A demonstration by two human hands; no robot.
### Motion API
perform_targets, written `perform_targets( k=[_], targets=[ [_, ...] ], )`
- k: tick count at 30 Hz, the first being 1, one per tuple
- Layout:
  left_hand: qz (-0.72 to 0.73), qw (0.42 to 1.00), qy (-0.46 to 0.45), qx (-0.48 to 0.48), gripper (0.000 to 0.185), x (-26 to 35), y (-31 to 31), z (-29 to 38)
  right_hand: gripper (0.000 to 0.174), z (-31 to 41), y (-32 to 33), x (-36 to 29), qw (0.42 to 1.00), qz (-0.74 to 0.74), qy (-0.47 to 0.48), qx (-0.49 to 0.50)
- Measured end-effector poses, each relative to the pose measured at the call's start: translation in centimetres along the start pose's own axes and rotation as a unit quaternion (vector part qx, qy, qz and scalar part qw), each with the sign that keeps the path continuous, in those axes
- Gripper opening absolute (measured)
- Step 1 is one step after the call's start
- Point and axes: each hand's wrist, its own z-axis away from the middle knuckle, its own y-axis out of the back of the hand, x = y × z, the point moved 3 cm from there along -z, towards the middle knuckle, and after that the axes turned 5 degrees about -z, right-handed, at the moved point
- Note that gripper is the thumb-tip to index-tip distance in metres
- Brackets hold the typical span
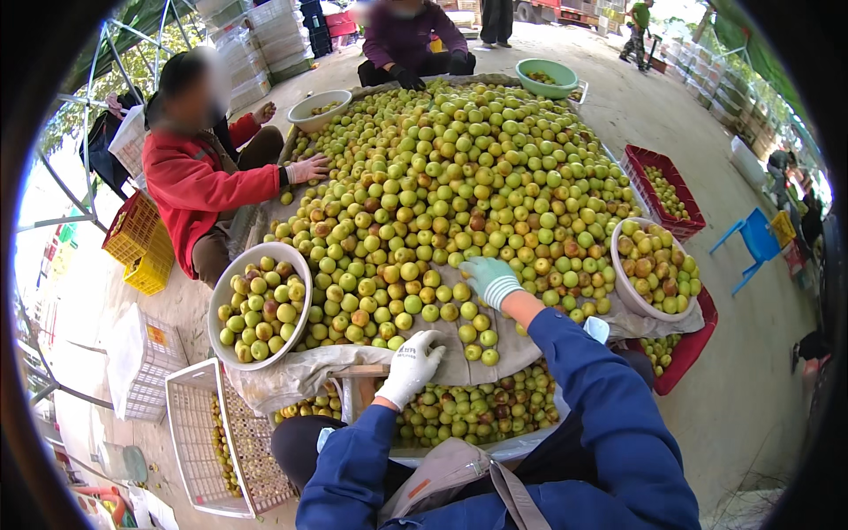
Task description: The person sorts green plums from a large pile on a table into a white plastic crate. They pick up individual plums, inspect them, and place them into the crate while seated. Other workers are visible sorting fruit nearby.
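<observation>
A large heap of round green-and-brown jujubes (457, 179) covers a cloth-lined table before me. My left hand (412, 368), in a white knit glove bearing writing, is at the near edge of the cloth (503, 361). Its thumb stands apart from the curled fingers, and nothing shows between them. Palm down, my right hand (491, 281) reaches to the heap's near side in a pale green glove with a striped cuff. Its fingertips meet the jujubes there; whether one is gripped is hidden. Several loose jujubes (480, 336) lie between my hands.
Full bowls stand at left (306, 311) and right (617, 265). More jujubes (477, 411) fill a lined container below the table edge. A white crate (192, 424) sits left; red crates (695, 225) sit right. A person in a red jacket (199, 179) and another in purple (404, 40) work across the heap.
</observation>
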Motion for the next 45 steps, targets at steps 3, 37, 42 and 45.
perform_targets(
  k=[3, 37, 42, 45],
  targets=[
    [0.111, 0.993, 0.049, 0.002, 0.024, -1.3, -0.3, -1.0, 0.023, -2.4, -3.1, -1.0, 0.984, 0.136, -0.072, -0.087],
    [0.662, 0.676, 0.323, 0.030, 0.023, -2.8, -2.4, -1.6, 0.019, 0.0, 6.5, 9.5, 0.941, 0.224, -0.243, -0.073],
    [0.680, 0.663, 0.312, 0.018, 0.023, -2.6, -2.1, -1.4, 0.026, -1.0, 6.6, 10.6, 0.946, 0.218, -0.181, -0.159],
    [0.672, 0.673, 0.309, 0.026, 0.025, -3.3, -2.2, -1.1, 0.038, -1.1, 8.3, 9.7, 0.915, 0.128, -0.264, -0.276]
  ],
)
